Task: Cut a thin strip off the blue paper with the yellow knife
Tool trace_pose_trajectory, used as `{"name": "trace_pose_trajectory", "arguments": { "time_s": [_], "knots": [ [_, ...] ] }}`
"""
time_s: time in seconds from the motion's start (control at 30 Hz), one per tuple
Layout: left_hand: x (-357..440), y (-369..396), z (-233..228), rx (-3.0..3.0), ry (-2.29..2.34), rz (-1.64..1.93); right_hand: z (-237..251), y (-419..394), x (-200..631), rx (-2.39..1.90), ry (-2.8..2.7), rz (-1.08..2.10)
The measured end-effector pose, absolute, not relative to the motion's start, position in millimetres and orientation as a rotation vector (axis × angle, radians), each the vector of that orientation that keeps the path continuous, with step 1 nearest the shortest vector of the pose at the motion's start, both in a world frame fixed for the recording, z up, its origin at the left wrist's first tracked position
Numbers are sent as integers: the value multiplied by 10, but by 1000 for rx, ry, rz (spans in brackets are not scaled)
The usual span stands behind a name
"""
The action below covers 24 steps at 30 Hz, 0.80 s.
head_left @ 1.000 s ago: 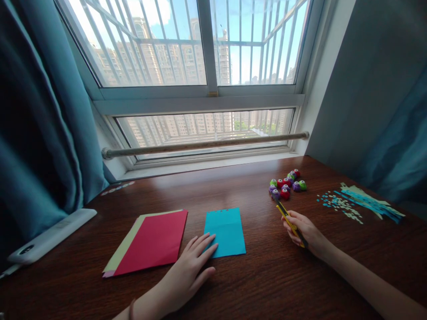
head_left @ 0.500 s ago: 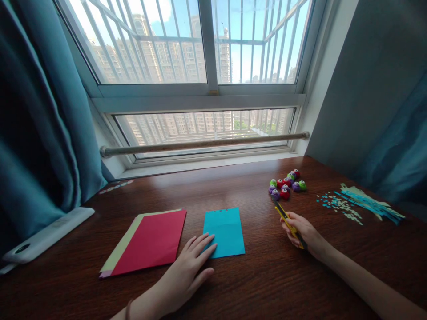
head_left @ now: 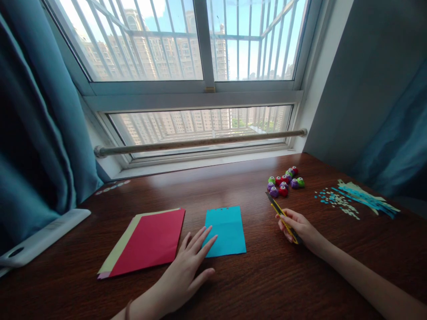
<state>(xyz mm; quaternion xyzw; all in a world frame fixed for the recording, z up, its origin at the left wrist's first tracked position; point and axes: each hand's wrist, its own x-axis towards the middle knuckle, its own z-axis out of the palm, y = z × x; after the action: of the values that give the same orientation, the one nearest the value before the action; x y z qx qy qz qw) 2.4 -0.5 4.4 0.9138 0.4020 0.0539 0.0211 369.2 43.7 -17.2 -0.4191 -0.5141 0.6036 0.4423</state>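
My left hand [head_left: 191,269] lies with its fingers spread, the fingertips over the left edge of a blue sheet of paper [head_left: 228,231]. Small notches show along that sheet's top edge. In my right hand [head_left: 300,229] is a yellow and black utility knife [head_left: 283,218], held above the table to the right of the blue sheet, its dark blade pointing up and left. Left of my left hand lies a stack of coloured paper [head_left: 150,240], red on top, with pale green and pink edges showing beneath.
Several red, purple and green beads with eye shapes [head_left: 283,190] sit beyond my right hand. Tiny paper bits [head_left: 338,202] and cut strips [head_left: 368,198] lie at the right. A white object [head_left: 50,235] is at the left edge, beside a blue curtain [head_left: 40,111]. The window [head_left: 200,129] is behind the table.
The utility knife has moved slightly left with my right hand, and its blade points further left. My left hand's fingers have shifted a little on the blue sheet. The view has moved slightly.
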Motion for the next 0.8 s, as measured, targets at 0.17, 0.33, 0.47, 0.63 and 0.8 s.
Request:
{"name": "trace_pose_trajectory", "arguments": {
  "time_s": [0.17,0.33,0.47,0.63,0.8],
  "knots": [
    [6,-3,12,2827,1275,145,-173,443,3684,-1067,-1273,1496],
    [-5,14,20,2840,1239,145,-135,423,3668,-1090,-1297,1473],
    [-3,17,6,2851,1242,152,-121,421,3677,-1100,-1297,1463],
    [-13,14,-12,2869,1243,143,-153,423,3666,-1126,-1350,1421],
    [-18,17,5,2885,1225,156,-90,556,3927,-1390,-1546,946]
  ]
}}
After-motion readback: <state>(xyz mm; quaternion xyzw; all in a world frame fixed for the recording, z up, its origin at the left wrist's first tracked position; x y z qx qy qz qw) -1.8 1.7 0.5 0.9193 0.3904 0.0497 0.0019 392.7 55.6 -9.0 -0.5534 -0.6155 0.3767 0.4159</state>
